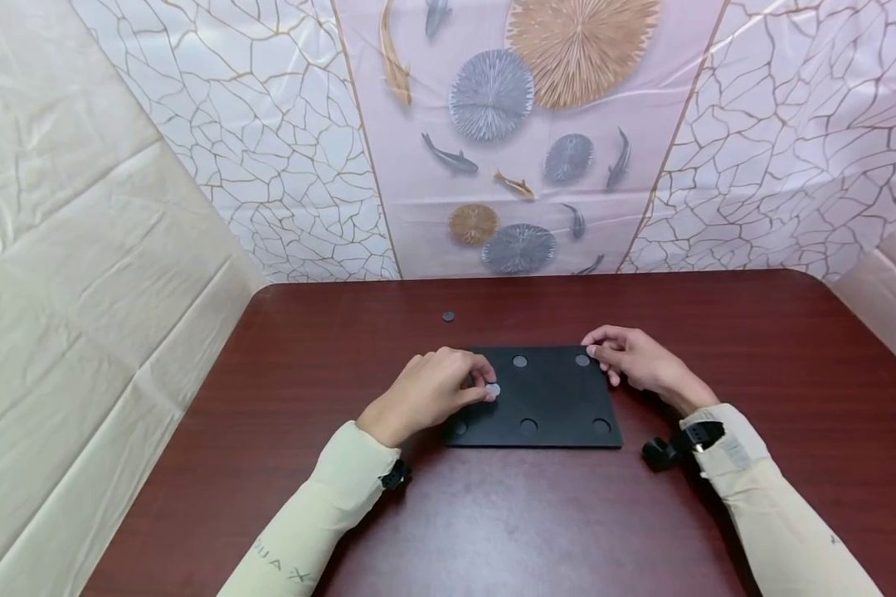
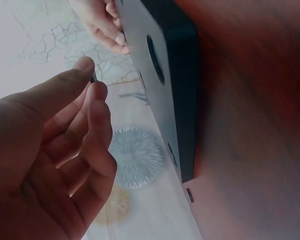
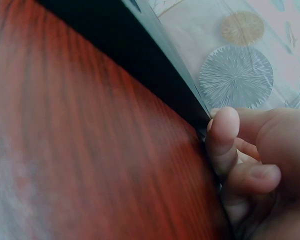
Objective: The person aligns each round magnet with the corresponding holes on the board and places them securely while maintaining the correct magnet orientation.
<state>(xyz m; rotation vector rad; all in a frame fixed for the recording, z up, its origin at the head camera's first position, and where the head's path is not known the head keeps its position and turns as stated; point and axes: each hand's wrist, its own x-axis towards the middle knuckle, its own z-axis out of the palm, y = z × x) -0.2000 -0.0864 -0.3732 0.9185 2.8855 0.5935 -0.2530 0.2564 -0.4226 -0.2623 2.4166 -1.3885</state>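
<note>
A flat black board (image 1: 556, 398) with round recesses lies on the table. Above its left part, my left hand (image 1: 435, 388) pinches a small silvery disc, perhaps a coin (image 1: 494, 390), between thumb and index finger. The left wrist view shows this disc (image 2: 93, 78) edge-on, apart from the board. At the board's far right corner, my right hand (image 1: 645, 362) grips the edge with thumb and fingertips. Grey discs show in the far middle recess (image 1: 520, 361) and far right recess (image 1: 582, 361). The near middle recess (image 1: 528, 425) and near right recess (image 1: 601, 426) look dark. My left hand hides the board's far left corner.
Another small dark disc (image 1: 448, 316) lies on the reddish-brown table (image 1: 328, 356) beyond the board. A patterned cloth (image 1: 493, 166) hangs behind the table's far edge. Black wrist cameras sit on both sleeves; the right one (image 1: 660, 453) hangs low beside the board.
</note>
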